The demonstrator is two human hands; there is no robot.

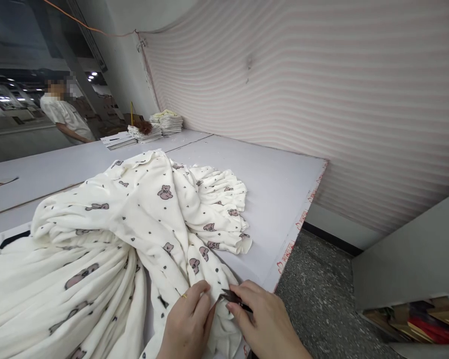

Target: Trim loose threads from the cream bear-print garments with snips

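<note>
A white, soft garment (144, 212) printed with brown bears and small dark marks lies spread and bunched over the table, its gathered folds filling the lower left. My left hand (187, 321) pinches an edge of this cloth near the table's front; a thin yellow band shows on one finger. Close beside it, my right hand (269, 319) grips dark thread snips (236, 298) between thumb and fingers. The blades point left at the pinched cloth edge. Whether they touch a thread is too small to tell.
The pale table (273, 184) ends at a taped right edge above a speckled floor (322, 294). Folded cloth stacks (168, 123) and papers (119, 140) sit at the far end. A striped sheet (303, 89) hangs behind. A person (69, 117) stands beyond the table; a shelf (415, 264) is at right.
</note>
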